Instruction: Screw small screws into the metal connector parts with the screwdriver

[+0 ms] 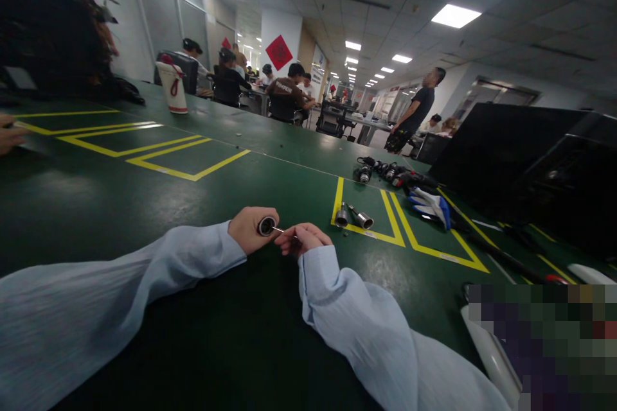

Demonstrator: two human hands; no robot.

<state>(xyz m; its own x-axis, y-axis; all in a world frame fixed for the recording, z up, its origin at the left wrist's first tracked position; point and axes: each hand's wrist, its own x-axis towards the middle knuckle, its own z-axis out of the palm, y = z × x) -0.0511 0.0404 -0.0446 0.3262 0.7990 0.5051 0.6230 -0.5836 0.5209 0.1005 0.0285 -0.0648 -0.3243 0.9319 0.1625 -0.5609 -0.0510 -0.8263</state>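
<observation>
My left hand [248, 228] is closed around a small metal cylinder [266, 226], its open end facing me. My right hand [304, 239] pinches a thin metal pin [278, 229] whose tip points into the cylinder's mouth. Both hands rest low over the green table [144, 205], with pale blue sleeves covering my forearms. Two more small metal cylinders [354, 217] lie just right of my hands inside a yellow-taped box.
Blue-and-white gloves [431, 204] and several dark tool parts [385, 172] lie to the right, before large black cases [520, 160]. A white cup [172, 87] stands far left. Someone's hand [9, 135] shows at the left edge. Seated people and a standing person [417, 112] are beyond.
</observation>
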